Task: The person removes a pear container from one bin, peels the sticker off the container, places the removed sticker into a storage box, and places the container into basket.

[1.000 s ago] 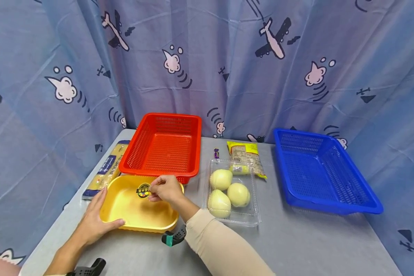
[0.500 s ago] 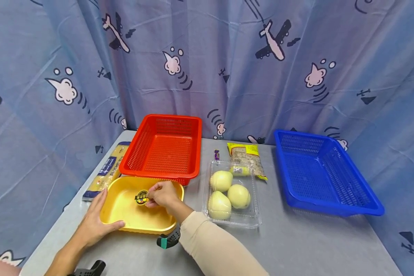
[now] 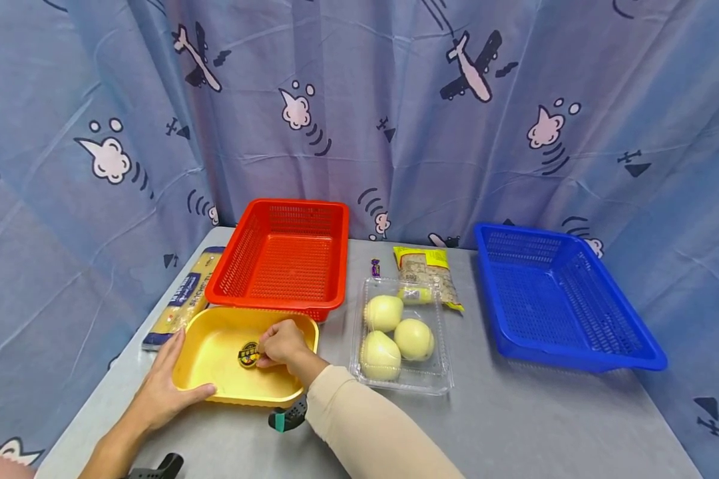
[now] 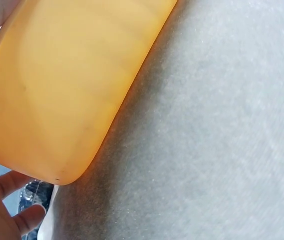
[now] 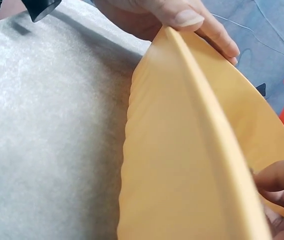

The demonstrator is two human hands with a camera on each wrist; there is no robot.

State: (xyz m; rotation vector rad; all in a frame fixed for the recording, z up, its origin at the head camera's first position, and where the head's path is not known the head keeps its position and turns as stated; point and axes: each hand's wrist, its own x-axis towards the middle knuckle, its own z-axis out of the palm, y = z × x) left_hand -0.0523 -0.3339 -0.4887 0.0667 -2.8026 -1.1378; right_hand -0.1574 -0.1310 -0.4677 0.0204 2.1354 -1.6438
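My right hand point(image 3: 284, 342) reaches into a yellow plastic basin point(image 3: 212, 369). Its thumb and fingers pinch a round black sticker point(image 3: 247, 354) with yellow lettering by its right edge, low over the basin's floor. The fingers hide part of the sticker. At the basin's front left corner, my left hand point(image 3: 156, 396) holds it, thumb over the front rim and fingers along the left side. In the right wrist view the thumb of the left hand point(image 5: 181, 20) lies on the rim, while the right fingertips point(image 5: 279, 177) show inside.
Touching the basin's far side is a red basket point(image 3: 293, 266). A flat yellow-and-navy packet point(image 3: 186, 289) lies to the left. Rightward are a clear plastic box point(image 3: 437, 379) with pale round fruits point(image 3: 415, 339), a purple wrapped candy point(image 3: 375, 267), a yellow-topped bag point(image 3: 431, 269) and a blue basket point(image 3: 551, 313).
My right hand has gone lower and slightly nearer in the basin, carrying the sticker down towards its floor. The left hand and the basin have stayed where they were.
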